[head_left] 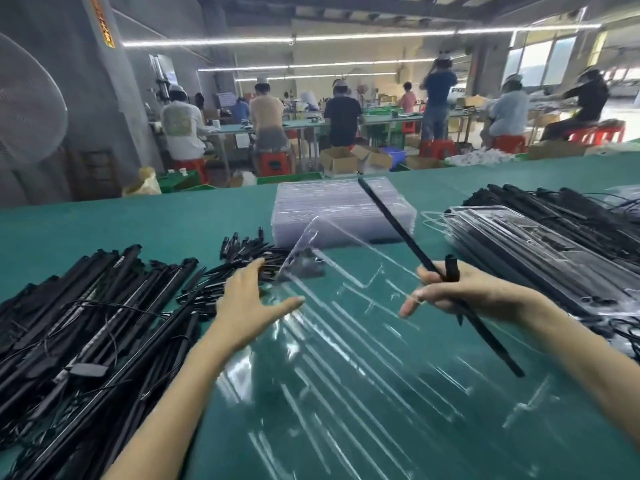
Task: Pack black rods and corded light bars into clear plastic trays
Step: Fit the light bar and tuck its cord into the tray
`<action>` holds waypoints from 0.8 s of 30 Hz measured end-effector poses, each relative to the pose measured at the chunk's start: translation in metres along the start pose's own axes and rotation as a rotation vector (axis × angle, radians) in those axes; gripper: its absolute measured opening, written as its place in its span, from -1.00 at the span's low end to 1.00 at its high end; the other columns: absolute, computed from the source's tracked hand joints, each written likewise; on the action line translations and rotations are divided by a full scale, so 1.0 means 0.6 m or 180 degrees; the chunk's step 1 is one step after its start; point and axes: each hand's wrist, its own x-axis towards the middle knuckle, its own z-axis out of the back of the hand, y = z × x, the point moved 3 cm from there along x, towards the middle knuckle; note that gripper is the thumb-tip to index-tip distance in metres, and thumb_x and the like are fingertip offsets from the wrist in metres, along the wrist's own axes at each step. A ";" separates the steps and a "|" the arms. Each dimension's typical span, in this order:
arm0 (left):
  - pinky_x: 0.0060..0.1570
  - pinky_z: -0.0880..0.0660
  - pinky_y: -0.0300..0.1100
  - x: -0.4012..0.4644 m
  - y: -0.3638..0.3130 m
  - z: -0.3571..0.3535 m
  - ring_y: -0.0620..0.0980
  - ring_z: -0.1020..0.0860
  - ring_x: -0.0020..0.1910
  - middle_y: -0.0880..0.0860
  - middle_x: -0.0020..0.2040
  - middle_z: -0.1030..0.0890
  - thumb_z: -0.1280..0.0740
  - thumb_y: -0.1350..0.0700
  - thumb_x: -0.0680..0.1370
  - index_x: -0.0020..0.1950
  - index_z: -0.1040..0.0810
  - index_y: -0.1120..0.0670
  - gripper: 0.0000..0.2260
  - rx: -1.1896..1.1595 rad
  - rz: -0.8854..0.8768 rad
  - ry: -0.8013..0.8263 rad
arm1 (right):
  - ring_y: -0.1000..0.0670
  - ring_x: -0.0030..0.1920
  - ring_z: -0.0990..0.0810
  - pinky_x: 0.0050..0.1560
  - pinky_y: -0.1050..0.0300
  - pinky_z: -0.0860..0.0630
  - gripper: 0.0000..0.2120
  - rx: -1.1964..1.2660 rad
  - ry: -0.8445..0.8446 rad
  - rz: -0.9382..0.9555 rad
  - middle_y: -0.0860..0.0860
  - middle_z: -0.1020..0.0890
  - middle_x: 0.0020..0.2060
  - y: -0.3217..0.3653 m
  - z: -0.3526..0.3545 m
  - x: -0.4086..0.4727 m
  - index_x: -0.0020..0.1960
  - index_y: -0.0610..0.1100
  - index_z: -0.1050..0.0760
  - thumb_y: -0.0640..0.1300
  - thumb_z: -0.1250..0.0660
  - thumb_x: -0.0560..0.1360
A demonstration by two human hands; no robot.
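A clear plastic tray [363, 341] lies on the green table in front of me, its far end tilted up. My right hand [460, 292] grips a long black rod [398, 230] that slants up and away over the tray, and it also holds a short black piece [451, 268]. My left hand [249, 303] hovers with fingers spread at the tray's left edge, beside a heap of short black rods [242, 258]. A big pile of corded light bars [86, 323] covers the table on the left.
A stack of clear trays [332, 209] stands at the far middle of the table. At right lie filled trays [526, 251] on another pile of black bars and cords [568, 209]. Behind the table several people work at benches, with red stools and cardboard boxes around them.
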 end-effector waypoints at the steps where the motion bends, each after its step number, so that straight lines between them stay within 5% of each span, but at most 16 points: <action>1: 0.40 -0.25 0.02 0.002 0.016 -0.005 -0.03 -0.25 0.42 -0.03 0.45 -0.28 -0.38 -0.38 0.27 0.52 -0.13 -0.04 -0.06 -0.0263 0.0010 0.0182 | 0.03 -0.44 -0.31 -0.46 0.35 -0.17 -0.59 -0.0116 0.0240 -0.0038 -0.20 -0.69 -0.12 0.001 -0.003 0.001 -0.21 -0.04 -0.14 -0.15 -0.41 0.49; 4: 0.01 -0.50 -0.19 0.003 0.061 -0.034 -0.13 -0.59 0.01 -0.07 0.04 -0.60 -0.43 -0.33 0.22 0.30 -0.41 -0.08 -0.28 -0.1131 0.0227 0.0610 | 0.12 -0.36 -0.45 -0.32 0.29 -0.31 -0.57 -0.0713 0.0377 -0.0165 -0.12 -0.69 -0.06 0.007 -0.018 0.002 -0.20 -0.09 -0.14 -0.04 -0.43 0.49; 6: -0.26 -0.52 -0.17 0.004 0.095 -0.053 -0.13 -0.58 -0.36 -0.02 -0.24 -0.59 -0.46 -0.19 0.25 0.09 -0.48 0.02 -0.49 -0.1404 0.0437 0.0600 | 0.16 -0.22 -0.59 -0.22 0.29 -0.37 -0.59 -0.1500 -0.0183 -0.0117 -0.02 -0.70 -0.17 0.021 -0.015 0.002 -0.23 -0.12 -0.24 0.11 -0.39 0.45; 8: -0.39 -0.48 -0.19 0.003 0.121 -0.068 -0.14 -0.51 -0.48 0.03 -0.30 -0.55 -0.48 -0.06 0.34 -0.01 -0.47 0.06 -0.64 -0.1479 0.0642 0.0594 | 0.15 -0.22 -0.60 -0.20 0.26 -0.44 -0.57 -0.2763 -0.0892 -0.0066 0.09 -0.69 -0.24 0.046 0.000 -0.006 -0.23 -0.08 -0.40 0.31 -0.20 0.39; 11: -0.46 -0.42 -0.26 0.000 0.134 -0.076 -0.15 -0.47 -0.46 0.04 -0.28 -0.52 -0.47 0.01 0.44 -0.04 -0.46 0.05 -0.75 -0.1543 0.0883 0.0314 | -0.09 -0.26 -0.62 -0.31 0.06 -0.45 -0.46 -0.4437 -0.1509 0.0198 0.03 -0.64 -0.31 0.076 0.002 -0.019 -0.15 -0.06 -0.45 0.37 0.03 0.41; 14: -0.34 -0.46 -0.15 -0.005 0.119 -0.077 -0.05 -0.51 -0.32 0.06 -0.13 -0.57 -0.44 -0.04 0.46 0.02 -0.44 0.06 -0.71 -0.1603 0.1071 -0.0054 | -0.15 -0.53 -0.54 -0.56 0.13 -0.30 -0.64 -0.5125 -0.1411 0.1572 -0.04 -0.57 -0.51 0.079 -0.058 -0.021 -0.20 -0.12 -0.49 0.18 -0.23 0.49; 16: -0.18 -0.50 -0.04 -0.008 0.114 -0.081 0.04 -0.55 -0.22 0.11 -0.03 -0.57 -0.40 -0.02 0.50 0.06 -0.41 0.12 -0.70 -0.1485 0.1229 -0.0165 | -0.13 -0.49 -0.56 -0.53 0.15 -0.31 -0.71 -0.5119 -0.1001 0.1618 -0.01 -0.60 -0.47 0.057 -0.102 -0.014 -0.14 -0.09 -0.51 0.15 -0.40 0.44; 19: -0.04 -0.52 0.04 -0.022 0.110 -0.078 0.11 -0.56 -0.18 0.20 0.01 -0.59 -0.34 0.07 0.55 0.11 -0.47 0.21 -0.75 -0.1429 0.1255 -0.0322 | -0.08 -0.20 -0.64 -0.33 0.14 -0.34 -0.69 -0.4724 -0.0676 0.1094 0.06 -0.67 -0.22 0.014 -0.132 0.000 0.09 0.03 -0.51 0.22 -0.22 0.53; 22: 0.19 -0.39 0.03 -0.034 0.108 -0.057 0.15 -0.48 0.12 0.20 0.19 -0.47 -0.28 0.12 0.58 0.26 -0.45 0.21 -0.71 -0.0465 0.1160 -0.0849 | -0.05 -0.33 -0.60 -0.47 0.21 -0.35 -0.76 -0.4310 -0.0972 0.1662 0.07 -0.61 -0.27 0.006 -0.149 -0.002 -0.07 -0.06 -0.59 0.09 -0.27 0.53; 24: 0.17 -0.35 -0.03 -0.037 0.097 -0.039 0.11 -0.44 0.09 0.18 0.16 -0.44 -0.23 0.22 0.58 0.18 -0.48 0.19 -0.81 -0.0445 0.0897 -0.1360 | -0.04 -0.40 -0.56 -0.52 0.21 -0.37 -0.77 -0.4084 -0.1377 0.1914 0.06 -0.57 -0.24 0.015 -0.155 -0.001 -0.10 -0.08 -0.59 0.07 -0.29 0.49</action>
